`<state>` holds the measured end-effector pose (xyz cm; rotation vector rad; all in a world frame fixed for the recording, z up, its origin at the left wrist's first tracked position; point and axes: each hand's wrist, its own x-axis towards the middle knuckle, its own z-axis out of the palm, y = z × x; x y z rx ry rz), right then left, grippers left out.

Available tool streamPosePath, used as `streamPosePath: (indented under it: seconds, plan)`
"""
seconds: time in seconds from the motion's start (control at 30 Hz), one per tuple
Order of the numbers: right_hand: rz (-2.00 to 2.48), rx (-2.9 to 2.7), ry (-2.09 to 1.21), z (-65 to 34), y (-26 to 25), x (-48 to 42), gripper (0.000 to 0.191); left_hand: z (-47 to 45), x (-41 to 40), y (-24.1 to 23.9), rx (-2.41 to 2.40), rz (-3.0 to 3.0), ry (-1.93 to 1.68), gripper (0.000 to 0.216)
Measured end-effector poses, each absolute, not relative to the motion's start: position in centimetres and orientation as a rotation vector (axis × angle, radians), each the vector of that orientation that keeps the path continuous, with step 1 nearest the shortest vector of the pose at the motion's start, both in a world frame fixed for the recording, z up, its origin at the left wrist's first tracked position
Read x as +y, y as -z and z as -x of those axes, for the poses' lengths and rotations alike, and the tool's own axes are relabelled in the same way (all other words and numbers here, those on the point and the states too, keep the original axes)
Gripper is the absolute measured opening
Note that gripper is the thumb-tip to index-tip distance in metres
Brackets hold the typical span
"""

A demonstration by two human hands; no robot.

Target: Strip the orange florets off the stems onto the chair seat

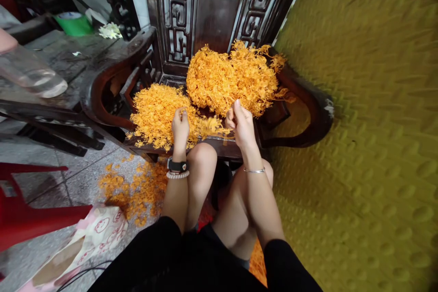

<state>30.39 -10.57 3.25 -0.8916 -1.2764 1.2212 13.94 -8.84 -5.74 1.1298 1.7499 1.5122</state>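
My left hand is pinched closed over the left pile of small orange plastic flower pieces. What its fingertips hold, if anything, is too small to tell. Fingers curled, my right hand is closed on the thin stems of an orange plastic flower sprig, whose blurred head points toward my left hand. Behind both hands rises a larger heap of orange flower sprigs. Both piles rest on the seat of a carved dark wooden chair, in front of my knees.
A wooden side table at left bears green tape, white flowers and a clear bottle. Loose orange pieces litter the floor near a paper bag and a red stool. A textured yellow surface borders the right.
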Motion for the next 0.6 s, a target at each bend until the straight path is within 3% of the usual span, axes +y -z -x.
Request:
streamPosePath:
  seconds: [0.2, 0.37, 0.5, 0.6]
  plan:
    - [0.928, -1.356, -1.193, -31.2, -3.3, -10.8, 0.057, -13.5, -8.8, 5.7, 1.988, -1.298, -1.351, 0.048]
    - [0.950, -1.332, -1.222, -31.2, -2.9, -10.4, 0.055, -15.6, -11.0, 2.5, 1.454, -1.547, -1.546, 0.038]
    - [0.973, -1.338, -1.162, -31.1, -2.5, -10.2, 0.055, -17.2, -13.4, 0.0, 0.952, -1.729, -1.249, 0.045]
    - [0.996, -1.224, -0.966, -31.4, -2.1, -9.8, 0.055, -18.2, -14.2, -0.5, 0.994, -1.886, -1.165, 0.044]
